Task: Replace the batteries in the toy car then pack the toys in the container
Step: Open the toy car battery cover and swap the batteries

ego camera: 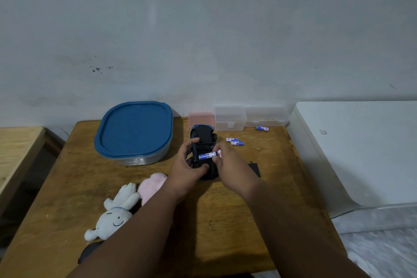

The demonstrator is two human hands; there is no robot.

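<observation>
The toy car (202,138) lies upside down on the wooden table (225,221), black underside up, blue body showing at its far end. My left hand (185,170) grips its left side. My right hand (228,166) pinches a blue-and-white battery (207,155) that lies across the car's underside. Two more batteries (235,141) lie to the right of the car, and another battery (262,128) rests further back. The black battery cover (255,168) sits on the table beside my right wrist. A container with a blue lid (135,130) stands at the back left.
A white plush rabbit (114,214) and a pink plush toy (151,184) lie at the front left, partly under my left forearm. A pink box (201,118) and two clear plastic boxes (230,118) stand along the back wall. A white surface (361,149) borders the table's right side.
</observation>
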